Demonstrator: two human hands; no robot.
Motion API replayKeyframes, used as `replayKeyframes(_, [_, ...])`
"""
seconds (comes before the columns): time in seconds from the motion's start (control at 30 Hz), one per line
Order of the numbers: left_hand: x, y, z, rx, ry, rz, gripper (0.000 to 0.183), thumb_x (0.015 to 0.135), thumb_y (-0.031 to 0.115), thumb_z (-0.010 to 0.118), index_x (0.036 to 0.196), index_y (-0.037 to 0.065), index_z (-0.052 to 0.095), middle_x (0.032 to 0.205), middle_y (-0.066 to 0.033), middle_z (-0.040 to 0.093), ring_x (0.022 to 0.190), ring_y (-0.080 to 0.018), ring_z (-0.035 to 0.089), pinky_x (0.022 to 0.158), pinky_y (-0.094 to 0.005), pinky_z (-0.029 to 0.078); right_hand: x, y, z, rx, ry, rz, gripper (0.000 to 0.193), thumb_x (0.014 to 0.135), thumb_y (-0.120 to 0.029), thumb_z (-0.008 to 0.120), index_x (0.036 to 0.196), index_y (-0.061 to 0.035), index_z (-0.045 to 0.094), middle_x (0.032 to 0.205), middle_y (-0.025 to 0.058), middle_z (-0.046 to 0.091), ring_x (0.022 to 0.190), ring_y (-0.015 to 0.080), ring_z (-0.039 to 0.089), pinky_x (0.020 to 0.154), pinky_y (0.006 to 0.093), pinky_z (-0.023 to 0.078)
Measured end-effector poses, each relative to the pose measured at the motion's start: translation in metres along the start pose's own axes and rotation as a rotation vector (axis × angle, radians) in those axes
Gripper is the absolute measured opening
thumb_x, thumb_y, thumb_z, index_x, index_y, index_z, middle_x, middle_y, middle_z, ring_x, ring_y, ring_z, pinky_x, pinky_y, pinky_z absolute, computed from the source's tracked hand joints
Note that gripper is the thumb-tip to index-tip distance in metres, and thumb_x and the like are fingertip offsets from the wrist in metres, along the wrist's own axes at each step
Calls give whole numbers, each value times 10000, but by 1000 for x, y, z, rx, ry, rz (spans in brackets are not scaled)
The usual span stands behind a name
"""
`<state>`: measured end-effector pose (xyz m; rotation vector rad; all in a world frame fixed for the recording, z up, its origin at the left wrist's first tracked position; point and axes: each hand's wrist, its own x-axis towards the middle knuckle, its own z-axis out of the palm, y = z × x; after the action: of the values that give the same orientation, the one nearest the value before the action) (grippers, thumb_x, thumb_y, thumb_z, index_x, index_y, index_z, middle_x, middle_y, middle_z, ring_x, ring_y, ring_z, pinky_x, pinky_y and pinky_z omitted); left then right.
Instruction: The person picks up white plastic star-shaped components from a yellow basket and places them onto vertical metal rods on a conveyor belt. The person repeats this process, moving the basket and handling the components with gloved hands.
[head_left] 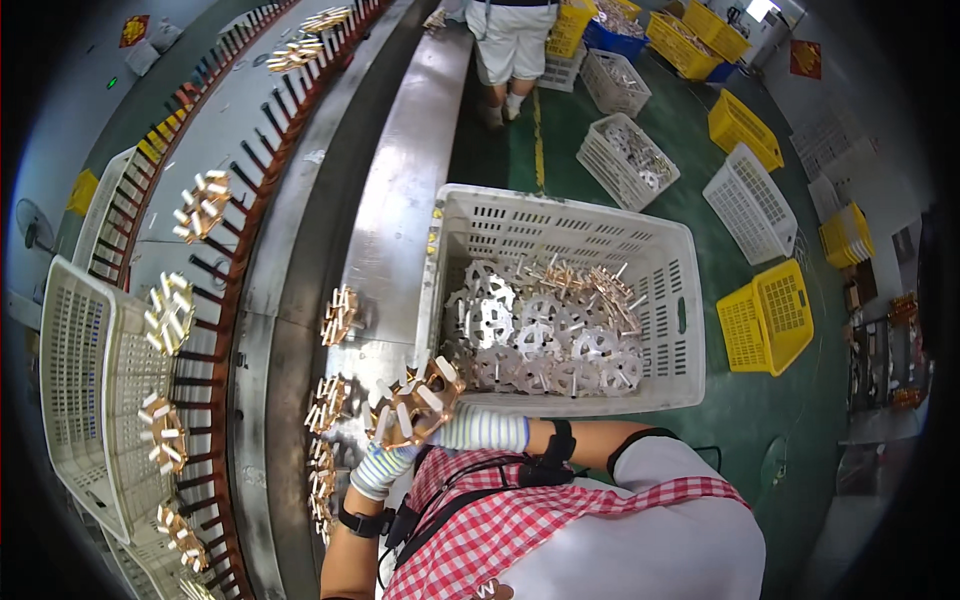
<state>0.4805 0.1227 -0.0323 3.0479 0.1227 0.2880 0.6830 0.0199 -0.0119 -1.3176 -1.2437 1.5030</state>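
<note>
A copper-coloured metal ring part with white pegs is held up over the edge of the steel bench. My left hand, in a striped knit glove, grips it from below. From the right, my right hand in a matching glove holds its other side; the fingers of both hands are mostly hidden behind the part. Similar pegged parts lie in a row on the bench just left of my hands. Beyond my right hand stands a large white crate with silvery ring parts and some copper-coloured pegged pieces inside.
A curved conveyor edged with dark upright rods runs along the left, carrying more pegged parts. White crates stand beside it. Yellow baskets and white baskets sit on the green floor. Another person stands at the far end.
</note>
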Motion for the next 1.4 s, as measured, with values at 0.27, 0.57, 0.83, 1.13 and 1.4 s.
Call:
replayKeyframes(0.27, [28,-15,-11,-972,-59,-641,507,904,400,587,1321,120,523,1276,-116,559,1162,-297,563,1047,-449,410,13,125,-121,-97,218,-124,442,945,-418,535,920,15,621,749,97,638,659,193,604,592,353,515])
replayKeyframes(0.57, [23,1,-22,-1657,336,-1360,655,863,502,673,1247,-5,515,1170,-137,605,1064,-261,616,986,-455,486,-36,387,-302,840,1633,666,600,903,-540,580,1267,-63,550,1179,89,608,935,218,602,781,368,511])
replayKeyframes(0.83, [47,2,-32,-1587,200,-1621,592,891,438,668,1273,7,535,1193,-133,633,1066,-254,635,945,-397,513,-42,438,-364,1660,1473,269,368,928,-395,585,1190,-138,586,1191,105,601,1122,297,537,966,480,458])
replayKeyframes(1.13, [30,12,4,-1178,21,-1331,347,905,108,612,1241,37,556,1048,-87,646,905,-211,664,772,-339,555,-25,300,-291,1125,1535,316,257,894,-194,641,1114,-62,624,1103,105,639,930,235,634,819,373,548])
replayKeyframes(1.4, [21,12,8,-1107,61,-1327,376,857,78,663,1219,55,564,993,-76,645,845,-201,664,702,-322,561,1,322,-358,-684,433,500,524,817,-417,702,1207,-71,655,1423,190,442,1330,379,384,1107,431,330])
